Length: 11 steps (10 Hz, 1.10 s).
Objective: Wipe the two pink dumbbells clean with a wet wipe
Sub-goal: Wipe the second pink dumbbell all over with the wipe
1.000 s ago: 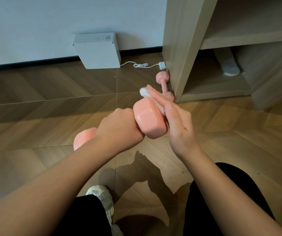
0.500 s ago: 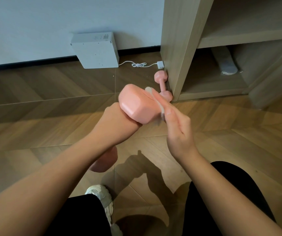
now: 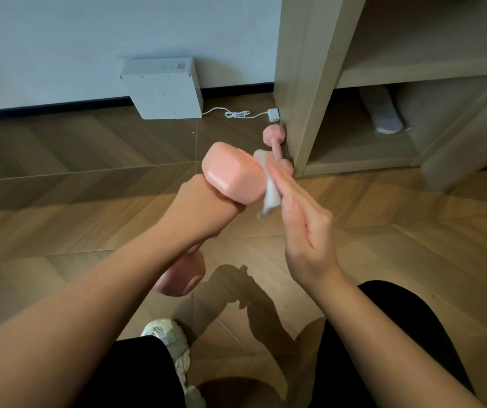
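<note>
My left hand (image 3: 204, 206) grips the handle of a pink dumbbell (image 3: 233, 172) and holds it nearly upright above the floor, its upper head toward the shelf and its lower head below my wrist. My right hand (image 3: 301, 219) presses a white wet wipe (image 3: 270, 191) flat against the right side of the upper head with straight fingers. A second pink dumbbell (image 3: 276, 145) lies on the floor behind, against the corner of the wooden shelf unit.
A wooden shelf unit (image 3: 310, 83) stands at the right, a grey slipper (image 3: 383, 113) on its bottom shelf. A white box (image 3: 165, 89) leans on the wall with a white cable and plug (image 3: 273, 114). My knees and a white shoe (image 3: 168, 337) are below.
My left hand has turned the dumbbell from lying across to nearly upright, lower head now under my wrist. My right hand kept the wipe on the upper head and slid along it.
</note>
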Tool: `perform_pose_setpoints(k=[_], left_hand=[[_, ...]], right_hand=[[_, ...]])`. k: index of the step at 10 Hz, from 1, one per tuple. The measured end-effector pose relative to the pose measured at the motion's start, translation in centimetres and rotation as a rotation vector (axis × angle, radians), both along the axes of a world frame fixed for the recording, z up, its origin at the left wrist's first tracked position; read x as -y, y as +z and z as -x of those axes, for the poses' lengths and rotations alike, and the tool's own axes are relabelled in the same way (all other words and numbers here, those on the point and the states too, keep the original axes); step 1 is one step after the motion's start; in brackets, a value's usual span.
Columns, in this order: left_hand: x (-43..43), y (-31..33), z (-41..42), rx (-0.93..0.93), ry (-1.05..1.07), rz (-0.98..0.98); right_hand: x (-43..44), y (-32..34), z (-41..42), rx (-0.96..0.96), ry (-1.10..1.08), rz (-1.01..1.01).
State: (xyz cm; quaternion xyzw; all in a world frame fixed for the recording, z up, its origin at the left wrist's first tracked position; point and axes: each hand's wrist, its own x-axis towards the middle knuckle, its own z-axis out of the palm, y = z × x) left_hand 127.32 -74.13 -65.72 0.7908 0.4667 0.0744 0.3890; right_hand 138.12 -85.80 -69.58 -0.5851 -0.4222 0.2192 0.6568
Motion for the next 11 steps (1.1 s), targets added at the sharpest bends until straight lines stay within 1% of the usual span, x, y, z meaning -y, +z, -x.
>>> perform_pose_setpoints(k=[1,2,3,4,5,6,7,8,9,11], left_hand=[[0.7,0.8,0.0,0.073,-0.058,-0.012],[1.2,1.6,-0.3,-0.178,-0.192,-0.147],[0.8,2.4,0.0,-0.423,-0.294,-0.314],[0.5,2.7,0.2,-0.504,-0.329,-0.381],[1.1,2.7,0.4,-0.522,-0.349,-0.392],[1.7,2.3,0.4,-0.563,-0.365,-0.432],[2.4,2.1,0.6,-0.585,-0.37,-0.469],[2.2,1.3,1.1,-0.546,-0.373,-0.487],[0.7,0.2,2.3,-0.511,-0.375,-0.496],[-3.0,0.4,4.7,-0.332,-0.341,-0.546]], right_hand=[[-1.6,0.8,-0.9,-0.292,0.151,0.023],[-1.8,1.4,-1.9,-0.414,0.204,0.097],[-1.5,2.3,-2.7,-0.356,0.272,0.145],[-0.7,2.5,-3.6,-0.182,0.378,0.175],[0.1,2.6,-4.6,-0.094,0.446,0.171],[0.3,2.8,-4.8,0.019,0.466,0.12],[0.4,3.2,-4.6,0.065,0.539,0.249],[0.2,3.2,-4.4,0.178,0.636,0.399],[-1.0,3.0,-3.3,0.258,0.644,0.441],[-4.2,5.3,-1.9,0.268,0.496,0.457]])
